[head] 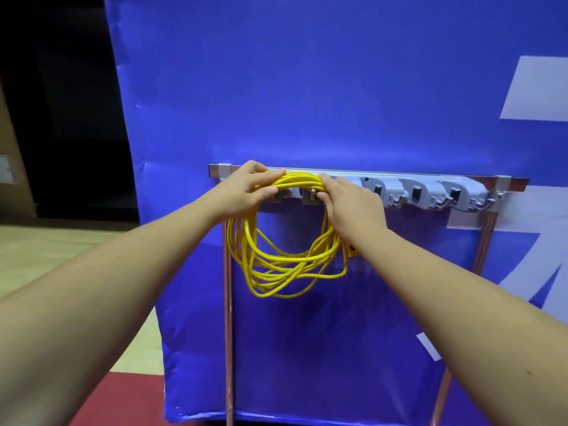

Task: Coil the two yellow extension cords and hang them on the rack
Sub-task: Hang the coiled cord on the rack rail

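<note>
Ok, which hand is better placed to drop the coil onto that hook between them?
Probably the right hand: it grips the yellow coil directly beside the hook, while the left hand holds farther away.

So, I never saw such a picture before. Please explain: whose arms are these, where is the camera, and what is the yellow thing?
There is no machine here. The one picture comes from a camera worn on a person's head, so the two bare arms are that person's own. The left hand and the right hand both grip the top of a coiled yellow extension cord, whose loops hang below. They hold it at a grey rack of hooks on a blue board. Whether the cord already rests on a hook, I cannot tell.
</note>
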A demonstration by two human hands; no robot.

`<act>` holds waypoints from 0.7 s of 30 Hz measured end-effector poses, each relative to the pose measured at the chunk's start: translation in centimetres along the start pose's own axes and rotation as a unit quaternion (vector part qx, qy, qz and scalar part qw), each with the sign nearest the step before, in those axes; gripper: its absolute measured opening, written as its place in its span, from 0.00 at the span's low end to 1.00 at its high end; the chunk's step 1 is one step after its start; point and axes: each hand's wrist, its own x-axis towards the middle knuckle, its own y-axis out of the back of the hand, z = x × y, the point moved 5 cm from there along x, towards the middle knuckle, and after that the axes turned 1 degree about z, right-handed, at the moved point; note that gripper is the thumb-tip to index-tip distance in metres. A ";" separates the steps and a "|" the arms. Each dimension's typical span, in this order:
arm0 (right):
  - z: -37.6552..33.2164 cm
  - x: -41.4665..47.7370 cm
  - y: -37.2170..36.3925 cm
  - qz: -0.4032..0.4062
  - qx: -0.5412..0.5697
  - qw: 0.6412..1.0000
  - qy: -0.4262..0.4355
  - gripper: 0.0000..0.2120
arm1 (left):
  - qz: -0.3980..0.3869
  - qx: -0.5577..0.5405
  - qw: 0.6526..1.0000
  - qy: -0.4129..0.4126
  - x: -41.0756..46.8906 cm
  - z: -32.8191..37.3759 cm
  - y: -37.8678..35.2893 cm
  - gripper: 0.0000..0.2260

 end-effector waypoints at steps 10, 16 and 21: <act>0.4 0.0 -0.3 0.045 0.221 0.967 -0.116 0.17 | 0.109 -0.172 0.976 0.081 0.2 -0.9 0.5 0.11; 0.3 -0.7 -0.3 0.070 0.286 0.944 -0.147 0.08 | 0.174 -0.274 0.939 0.115 -0.8 -0.7 -1.0 0.07; 0.3 -0.5 -0.6 0.074 0.294 0.942 -0.145 0.10 | 0.169 -0.293 0.932 0.133 -1.0 -1.2 -0.8 0.04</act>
